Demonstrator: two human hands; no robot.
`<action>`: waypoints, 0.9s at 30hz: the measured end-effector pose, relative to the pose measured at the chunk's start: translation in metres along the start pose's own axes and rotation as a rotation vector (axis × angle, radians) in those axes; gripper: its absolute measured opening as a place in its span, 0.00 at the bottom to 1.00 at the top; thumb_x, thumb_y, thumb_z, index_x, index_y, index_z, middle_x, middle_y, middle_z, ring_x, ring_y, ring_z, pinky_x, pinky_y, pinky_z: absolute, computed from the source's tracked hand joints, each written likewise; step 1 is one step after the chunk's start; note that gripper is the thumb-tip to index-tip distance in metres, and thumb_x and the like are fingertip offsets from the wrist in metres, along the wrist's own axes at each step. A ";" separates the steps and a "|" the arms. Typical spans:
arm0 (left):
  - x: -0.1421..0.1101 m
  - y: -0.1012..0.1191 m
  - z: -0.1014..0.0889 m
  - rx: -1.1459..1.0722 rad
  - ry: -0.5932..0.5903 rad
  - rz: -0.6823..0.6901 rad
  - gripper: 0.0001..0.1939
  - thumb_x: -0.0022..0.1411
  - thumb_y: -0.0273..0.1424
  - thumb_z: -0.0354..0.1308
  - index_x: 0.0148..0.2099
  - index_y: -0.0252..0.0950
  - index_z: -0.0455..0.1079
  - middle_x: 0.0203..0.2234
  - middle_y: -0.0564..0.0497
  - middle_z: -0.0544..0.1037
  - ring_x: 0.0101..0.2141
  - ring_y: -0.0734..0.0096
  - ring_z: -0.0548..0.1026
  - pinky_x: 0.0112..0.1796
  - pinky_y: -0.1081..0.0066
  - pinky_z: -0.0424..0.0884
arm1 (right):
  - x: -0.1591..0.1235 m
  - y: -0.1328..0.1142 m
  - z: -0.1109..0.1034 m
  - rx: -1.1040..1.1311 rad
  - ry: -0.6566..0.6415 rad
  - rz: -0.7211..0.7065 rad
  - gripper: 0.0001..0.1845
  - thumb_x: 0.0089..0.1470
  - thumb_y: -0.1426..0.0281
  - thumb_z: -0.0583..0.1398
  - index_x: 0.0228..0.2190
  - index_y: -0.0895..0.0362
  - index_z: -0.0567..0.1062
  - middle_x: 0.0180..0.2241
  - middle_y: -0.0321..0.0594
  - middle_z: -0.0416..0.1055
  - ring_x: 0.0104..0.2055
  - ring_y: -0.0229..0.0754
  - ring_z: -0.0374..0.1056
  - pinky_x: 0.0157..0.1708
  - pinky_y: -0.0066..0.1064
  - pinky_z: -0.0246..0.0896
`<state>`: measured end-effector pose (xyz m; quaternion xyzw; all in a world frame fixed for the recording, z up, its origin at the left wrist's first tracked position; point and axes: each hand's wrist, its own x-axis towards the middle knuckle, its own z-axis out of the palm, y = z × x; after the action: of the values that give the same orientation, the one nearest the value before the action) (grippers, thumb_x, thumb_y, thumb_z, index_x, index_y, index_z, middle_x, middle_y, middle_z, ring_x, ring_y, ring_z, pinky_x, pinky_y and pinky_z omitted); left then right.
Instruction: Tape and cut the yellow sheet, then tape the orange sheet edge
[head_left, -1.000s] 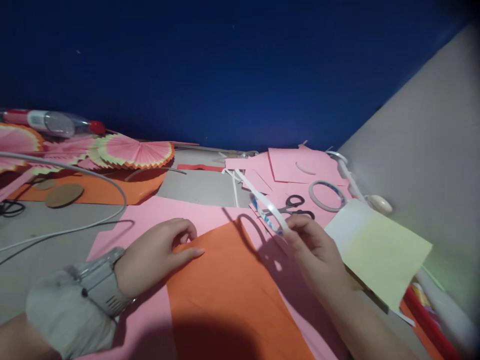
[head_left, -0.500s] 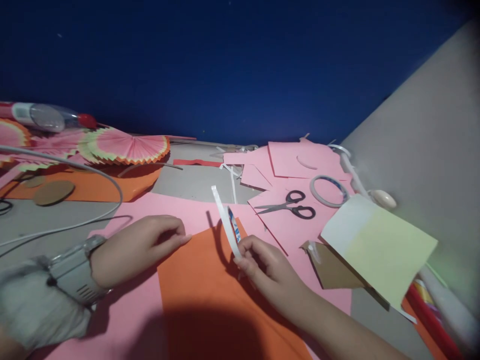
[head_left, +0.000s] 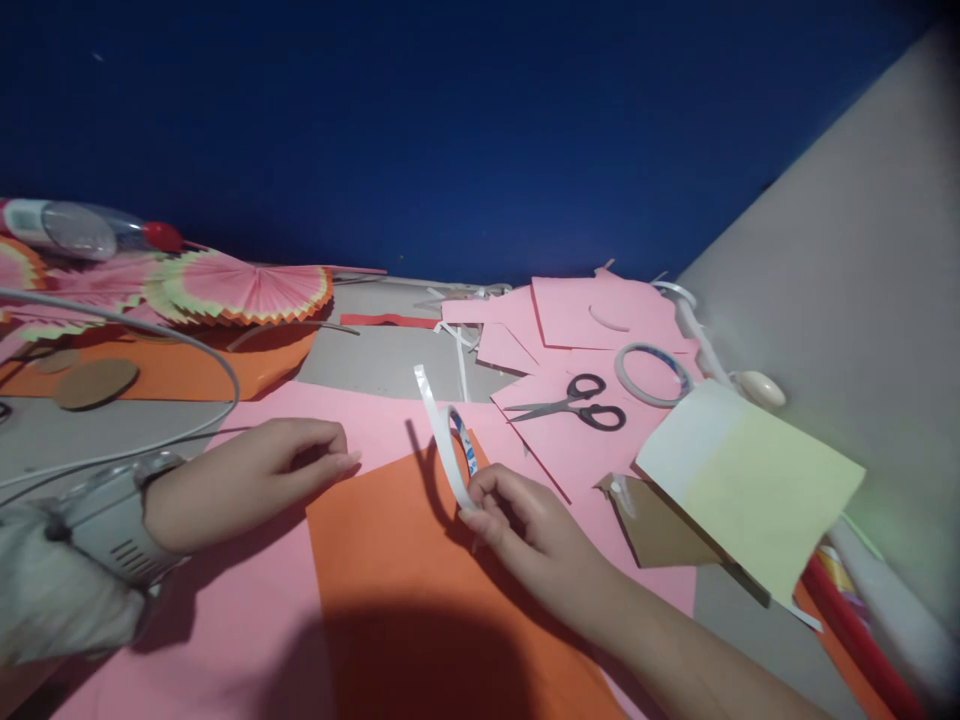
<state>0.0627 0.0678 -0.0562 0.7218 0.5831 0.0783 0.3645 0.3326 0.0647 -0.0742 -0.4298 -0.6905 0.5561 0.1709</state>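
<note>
My right hand [head_left: 529, 530] pinches a thin roll of white tape [head_left: 454, 445], standing it on edge over the top right corner of an orange sheet [head_left: 420, 600]. A loose white tail sticks up from the roll. My left hand [head_left: 251, 475], fingers loosely curled with nothing in them, rests on the pink sheet [head_left: 247, 640] beside the orange sheet's top left corner. A grey device is strapped to that wrist.
Black-handled scissors [head_left: 581, 405] and a second tape ring [head_left: 651, 375] lie on pink paper scraps at the back right. A pale green sheet [head_left: 750, 480] and brown card [head_left: 660, 530] lie to the right. Pleated paper fans [head_left: 240, 290], orange paper, a cable and a bottle [head_left: 90, 228] are at left.
My right hand carried the tape roll from near the scissors leftward and down to the orange sheet's top edge. My left hand slid slightly left off the orange sheet.
</note>
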 end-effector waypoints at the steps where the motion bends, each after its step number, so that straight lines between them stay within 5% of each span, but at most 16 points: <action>1: 0.000 -0.001 -0.001 -0.026 0.012 -0.004 0.18 0.62 0.45 0.46 0.29 0.37 0.65 0.22 0.54 0.68 0.25 0.74 0.65 0.28 0.73 0.63 | 0.000 0.000 0.000 0.011 0.001 0.001 0.16 0.59 0.56 0.50 0.31 0.57 0.61 0.24 0.32 0.51 0.26 0.33 0.49 0.27 0.26 0.50; 3: 0.002 -0.004 -0.002 -0.132 0.080 -0.022 0.18 0.61 0.45 0.47 0.31 0.37 0.67 0.24 0.53 0.71 0.26 0.74 0.68 0.29 0.73 0.65 | 0.000 0.000 0.001 0.024 -0.003 -0.001 0.15 0.59 0.57 0.51 0.31 0.56 0.61 0.23 0.32 0.50 0.25 0.33 0.48 0.27 0.26 0.50; 6: 0.005 -0.007 -0.003 -0.280 0.387 -0.047 0.17 0.61 0.45 0.49 0.44 0.40 0.68 0.36 0.52 0.74 0.34 0.71 0.73 0.35 0.72 0.69 | 0.000 0.000 0.001 0.018 0.013 -0.015 0.15 0.59 0.57 0.51 0.30 0.56 0.61 0.22 0.31 0.50 0.25 0.32 0.48 0.26 0.25 0.49; 8: 0.007 -0.008 -0.004 -0.182 0.604 0.029 0.24 0.62 0.42 0.50 0.59 0.44 0.57 0.54 0.50 0.65 0.50 0.66 0.67 0.48 0.67 0.65 | 0.000 0.000 0.001 0.001 0.037 -0.022 0.15 0.59 0.57 0.52 0.30 0.57 0.62 0.22 0.31 0.50 0.24 0.32 0.47 0.25 0.24 0.47; 10: 0.007 -0.009 -0.005 0.036 0.698 0.121 0.26 0.63 0.40 0.49 0.62 0.44 0.51 0.62 0.52 0.50 0.60 0.63 0.51 0.58 0.61 0.50 | 0.000 0.000 0.001 -0.003 0.039 -0.023 0.15 0.59 0.58 0.52 0.30 0.57 0.62 0.22 0.30 0.50 0.24 0.32 0.47 0.24 0.24 0.46; 13: 0.008 -0.010 -0.004 0.125 0.646 0.087 0.12 0.63 0.41 0.48 0.42 0.41 0.67 0.52 0.52 0.65 0.53 0.65 0.63 0.55 0.61 0.56 | 0.000 -0.001 0.001 -0.011 0.029 -0.025 0.14 0.59 0.58 0.52 0.30 0.57 0.62 0.22 0.30 0.50 0.24 0.32 0.48 0.24 0.24 0.46; 15: 0.007 -0.008 -0.001 -0.005 0.559 0.024 0.12 0.61 0.43 0.50 0.36 0.41 0.65 0.40 0.54 0.72 0.42 0.70 0.71 0.46 0.66 0.66 | 0.000 -0.001 0.000 -0.020 0.029 -0.028 0.14 0.59 0.58 0.52 0.29 0.57 0.62 0.22 0.30 0.51 0.24 0.32 0.48 0.24 0.24 0.45; 22: -0.008 0.011 0.018 -0.186 0.169 -0.056 0.20 0.56 0.47 0.55 0.49 0.47 0.60 0.44 0.57 0.71 0.41 0.73 0.71 0.42 0.74 0.68 | 0.002 0.000 0.001 -0.002 0.012 -0.039 0.16 0.59 0.57 0.51 0.29 0.57 0.61 0.23 0.31 0.53 0.25 0.32 0.50 0.26 0.24 0.48; 27: -0.011 0.015 0.024 -0.077 0.092 -0.045 0.19 0.57 0.47 0.53 0.49 0.47 0.61 0.38 0.57 0.73 0.34 0.73 0.71 0.36 0.73 0.68 | 0.003 0.000 0.001 0.017 0.025 -0.059 0.15 0.59 0.58 0.52 0.29 0.57 0.62 0.23 0.31 0.53 0.25 0.31 0.52 0.27 0.24 0.51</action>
<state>0.0841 0.0466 -0.0609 0.6893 0.6121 0.1256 0.3666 0.3304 0.0663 -0.0752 -0.4146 -0.6959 0.5513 0.1999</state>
